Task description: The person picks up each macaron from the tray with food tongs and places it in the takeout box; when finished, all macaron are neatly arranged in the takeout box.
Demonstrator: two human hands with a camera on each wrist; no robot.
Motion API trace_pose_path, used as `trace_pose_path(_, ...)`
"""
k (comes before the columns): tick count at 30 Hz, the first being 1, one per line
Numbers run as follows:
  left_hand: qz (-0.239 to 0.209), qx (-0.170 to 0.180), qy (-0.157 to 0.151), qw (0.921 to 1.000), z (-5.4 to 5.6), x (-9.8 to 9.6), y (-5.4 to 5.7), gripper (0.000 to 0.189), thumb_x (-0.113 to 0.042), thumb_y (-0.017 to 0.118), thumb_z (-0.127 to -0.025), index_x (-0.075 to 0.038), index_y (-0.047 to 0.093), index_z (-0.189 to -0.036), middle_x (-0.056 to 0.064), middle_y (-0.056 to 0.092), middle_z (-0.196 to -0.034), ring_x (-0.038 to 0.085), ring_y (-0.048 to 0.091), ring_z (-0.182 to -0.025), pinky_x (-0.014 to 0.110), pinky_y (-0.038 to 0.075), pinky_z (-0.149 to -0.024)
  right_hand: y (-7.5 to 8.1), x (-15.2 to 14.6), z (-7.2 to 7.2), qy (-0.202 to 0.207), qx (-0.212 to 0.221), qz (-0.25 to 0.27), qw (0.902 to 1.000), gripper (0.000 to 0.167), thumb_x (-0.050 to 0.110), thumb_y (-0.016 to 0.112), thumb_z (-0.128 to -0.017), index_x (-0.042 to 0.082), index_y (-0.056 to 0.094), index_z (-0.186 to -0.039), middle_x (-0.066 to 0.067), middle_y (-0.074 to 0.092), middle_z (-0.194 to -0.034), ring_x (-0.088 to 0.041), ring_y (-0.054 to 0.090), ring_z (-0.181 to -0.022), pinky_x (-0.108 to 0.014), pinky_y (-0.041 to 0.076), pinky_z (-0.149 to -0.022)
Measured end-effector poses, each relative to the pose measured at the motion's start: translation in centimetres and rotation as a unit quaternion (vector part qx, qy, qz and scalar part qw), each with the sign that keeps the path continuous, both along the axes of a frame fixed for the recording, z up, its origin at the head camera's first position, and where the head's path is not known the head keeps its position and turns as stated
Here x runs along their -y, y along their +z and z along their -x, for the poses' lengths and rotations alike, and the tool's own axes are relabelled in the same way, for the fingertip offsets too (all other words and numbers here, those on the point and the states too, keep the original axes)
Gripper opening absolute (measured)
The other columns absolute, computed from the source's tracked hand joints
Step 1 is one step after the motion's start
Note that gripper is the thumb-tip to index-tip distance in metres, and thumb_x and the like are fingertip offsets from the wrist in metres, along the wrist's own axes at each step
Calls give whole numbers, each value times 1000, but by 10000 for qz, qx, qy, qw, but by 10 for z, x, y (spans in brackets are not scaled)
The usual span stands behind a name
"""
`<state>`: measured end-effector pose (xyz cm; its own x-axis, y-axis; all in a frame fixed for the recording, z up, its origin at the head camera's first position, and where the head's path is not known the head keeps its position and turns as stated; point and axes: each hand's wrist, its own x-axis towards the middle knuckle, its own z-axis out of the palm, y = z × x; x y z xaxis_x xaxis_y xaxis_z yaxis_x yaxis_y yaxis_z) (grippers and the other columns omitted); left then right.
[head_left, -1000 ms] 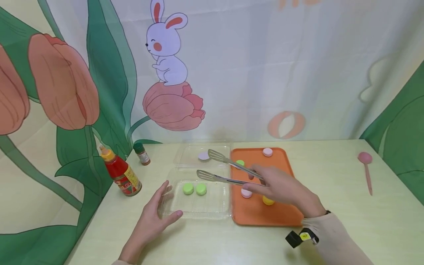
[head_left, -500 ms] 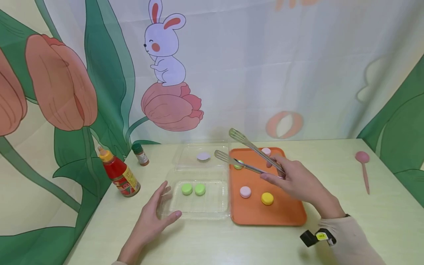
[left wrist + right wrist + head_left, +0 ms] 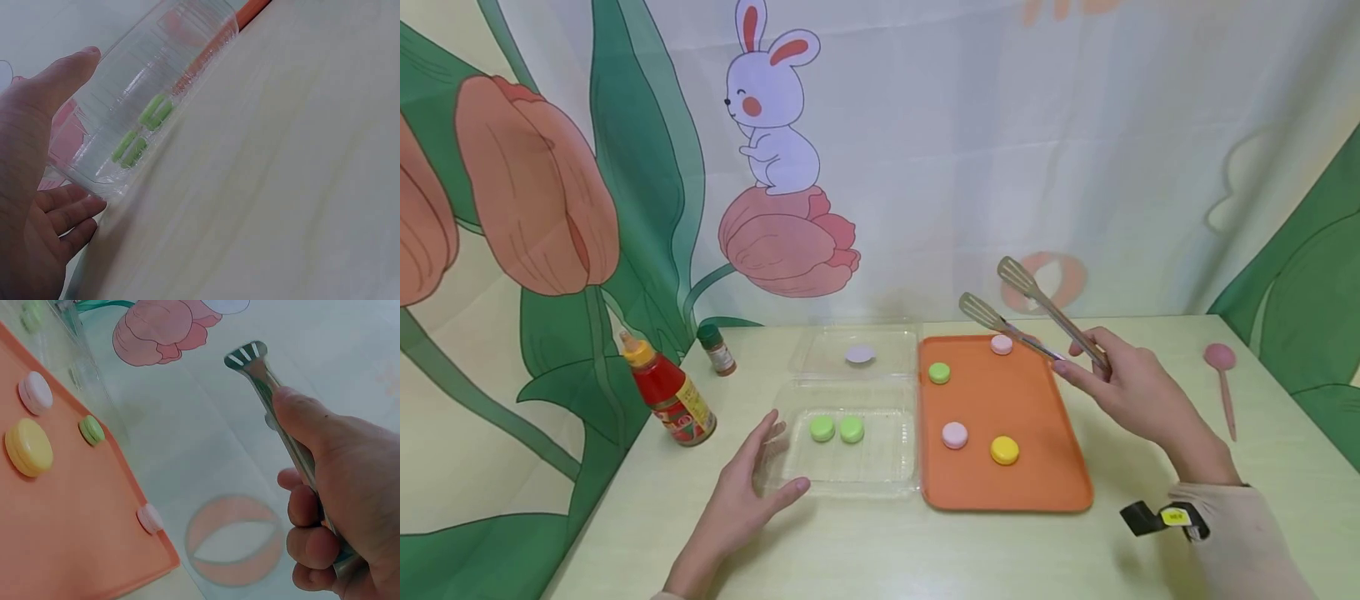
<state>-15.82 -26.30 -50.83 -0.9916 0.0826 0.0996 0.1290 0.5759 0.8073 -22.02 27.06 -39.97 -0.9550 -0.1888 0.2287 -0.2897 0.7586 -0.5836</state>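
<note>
My right hand [image 3: 1138,387] grips a pair of metal tongs [image 3: 1037,304] with slotted ends, held spread apart and empty over the back right of the orange tray [image 3: 1037,408]. On that tray lie a yellow macaron [image 3: 1004,450], two pink macarons [image 3: 955,435] and a green macaron [image 3: 939,372]. At the left side of the clear plastic box [image 3: 872,479] rests my left hand [image 3: 745,492], fingers relaxed and thumb apart, right at the box's edge. Inside the box, two green macarons [image 3: 156,112] sit side by side.
The box's lid [image 3: 895,342] lies folded back behind it, with a pale oval patch on it. To the left stand a red sauce bottle [image 3: 676,392] and a small spice jar [image 3: 718,350]. A pink spoon [image 3: 1225,383] lies far right. A printed curtain [image 3: 925,167] hangs behind.
My right hand has moved right and back with the spread tongs, from over the box to the tray's back right. My left hand and the macarons have stayed in place.
</note>
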Motion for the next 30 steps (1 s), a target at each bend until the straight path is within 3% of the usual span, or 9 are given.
trace_pose_path(7,-16,-69,-39,10000,0,2,-1,108,-46,92,-93,-35,25,-177,7,48,-174,33,51,-157,66,33,-132,-8,-1,9,-592,327,3,9977,68,66,65,-106,3,57,-130,-6,53,-72,-23,51,-63,-32,40,-49)
trace_pose_path(13,-17,21,-16,10000,0,1,0,108,-48,92,-93,-37,24,-177,6,48,-174,32,50,-158,66,32,-132,-21,0,13,-815,578,94,9950,66,68,68,-104,8,58,-129,-5,52,-70,-23,51,-61,-31,38,-47)
trace_pose_path(19,4,82,9,10000,-1,0,2,109,-48,92,-93,-37,24,-177,6,47,-175,32,49,-159,66,31,-133,-36,-2,19,-969,501,124,9940,65,67,69,-104,6,60,-124,-6,51,-71,-23,51,-61,-31,38,-47)
trace_pose_path(24,-17,103,16,9999,-1,0,2,109,-48,92,-93,-35,24,-177,6,47,-174,33,49,-159,68,29,-133,-48,-3,24,-1001,755,103,9921,79,72,67,-102,0,57,-132,-8,55,-77,-22,53,-62,-31,42,-49)
trace_pose_path(30,-58,19,-20,10000,-2,0,2,109,-45,92,-93,-31,25,-178,7,48,-174,33,50,-159,65,30,-133,-59,-4,28,-986,784,85,9920,91,76,67,-100,-1,49,-146,-5,49,-72,-22,50,-59,-31,40,-50)
